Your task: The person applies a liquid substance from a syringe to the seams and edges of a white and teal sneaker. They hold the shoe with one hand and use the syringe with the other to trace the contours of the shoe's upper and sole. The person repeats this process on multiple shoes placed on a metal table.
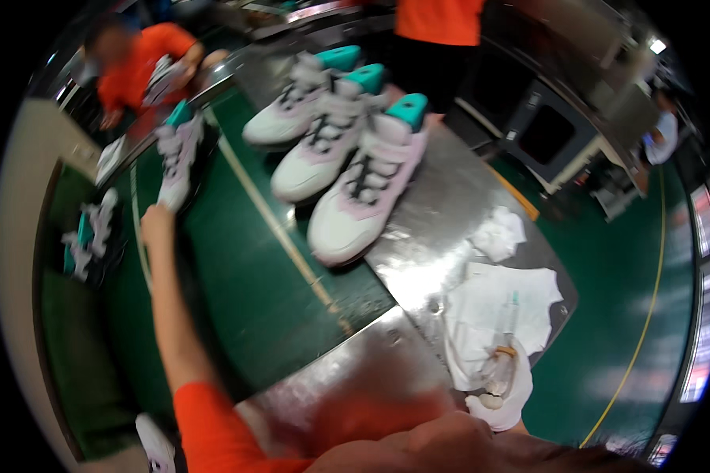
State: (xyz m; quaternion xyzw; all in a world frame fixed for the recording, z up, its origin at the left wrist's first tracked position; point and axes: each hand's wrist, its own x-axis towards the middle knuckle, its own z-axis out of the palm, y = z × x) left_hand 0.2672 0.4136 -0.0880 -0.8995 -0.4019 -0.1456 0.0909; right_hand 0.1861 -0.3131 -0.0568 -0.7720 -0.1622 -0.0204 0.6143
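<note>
At the end of my outstretched left arm, my left hand (156, 221) is closed on the toe of a white and pale pink sneaker (178, 162) with dark laces and a teal shoe last in its opening. My right hand (509, 394), in a white glove, is low at the right. Its fingers close round a clear bottle (500, 367) with a thin clear nozzle and a green tip pointing away from me. Between my hands and farther off stand three similar sneakers (368, 189), also with teal lasts, side by side with toes towards me.
A green belt (248, 260) with a pale stripe runs beside a shiny metal tabletop (418, 244). White cloth (505, 311) and crumpled white tissue (498, 234) lie on the metal. More sneakers (95, 236) stand at the left. A co-worker in orange (146, 67) holds a shoe across the belt.
</note>
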